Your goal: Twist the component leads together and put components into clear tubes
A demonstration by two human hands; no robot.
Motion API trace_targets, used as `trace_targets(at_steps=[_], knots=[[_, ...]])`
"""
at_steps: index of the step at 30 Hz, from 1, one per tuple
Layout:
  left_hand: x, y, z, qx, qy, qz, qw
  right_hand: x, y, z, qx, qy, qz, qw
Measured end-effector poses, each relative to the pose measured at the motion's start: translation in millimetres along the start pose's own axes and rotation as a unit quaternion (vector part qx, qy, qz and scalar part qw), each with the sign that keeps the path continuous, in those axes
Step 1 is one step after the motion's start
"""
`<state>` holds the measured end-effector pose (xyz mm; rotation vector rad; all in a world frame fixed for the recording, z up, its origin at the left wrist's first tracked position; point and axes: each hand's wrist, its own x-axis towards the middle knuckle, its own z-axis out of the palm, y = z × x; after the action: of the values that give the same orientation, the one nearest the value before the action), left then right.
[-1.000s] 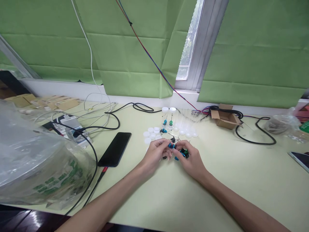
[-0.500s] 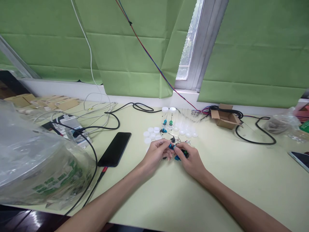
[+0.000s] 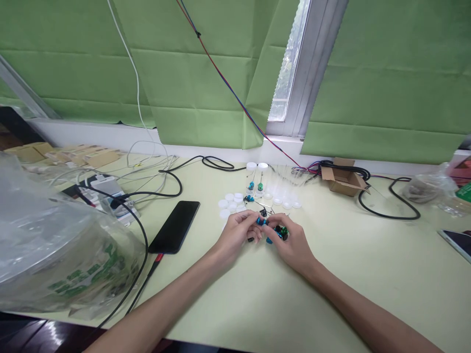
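A small shiny blue and black part (image 3: 261, 221) is pinched between the fingertips of both hands; its exact kind is too small to tell. My left hand (image 3: 239, 230) closes thumb and forefinger on its left side, with the other fingers curled below. At its right end, my right hand (image 3: 290, 240) grips with thumb and forefinger. Loose blue, green and black parts (image 3: 281, 230) lie on the table, partly behind my right hand. Beyond the fingertips are a small black part (image 3: 263, 212) and a blue part with a thin metal rod (image 3: 249, 198).
Two clear vials with white caps (image 3: 251, 166) hold a blue and a green piece. White lids (image 3: 231, 202) lie left of clear containers (image 3: 278, 196). A black phone (image 3: 175, 227), a large plastic bag (image 3: 73, 255), an open cardboard box (image 3: 343, 180) and black cables surround the work.
My right fingers have shifted slightly on the blue and black part, and more of the loose green and black parts shows beside them. My left hand stays nearly where it was.
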<state>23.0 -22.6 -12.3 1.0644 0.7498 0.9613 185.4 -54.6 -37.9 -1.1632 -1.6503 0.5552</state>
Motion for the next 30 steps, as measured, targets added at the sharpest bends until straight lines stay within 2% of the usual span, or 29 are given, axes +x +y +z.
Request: trace_targets(at_steps=[4,20,27,30], knots=[[-0.1,-0.5,-1.1,-0.001,-0.005,0.001,1.000,-0.6,1.0,0.5,0.008,-0.001,-0.023,1.000],[-0.9,1.4,0.6,0.008,-0.017,-0.013,1.000,1.6,1.9,1.8,-0.011,-0.027,-0.008,1.000],[0.4,-0.9,-0.2,0.003,-0.013,-0.004,1.000,1.2,1.4,1.6,-0.008,-0.009,0.001,1.000],[0.5,-1.3,-1.4,0.001,-0.010,0.001,1.000,0.1,0.5,0.8,0.007,0.000,-0.014,1.000]])
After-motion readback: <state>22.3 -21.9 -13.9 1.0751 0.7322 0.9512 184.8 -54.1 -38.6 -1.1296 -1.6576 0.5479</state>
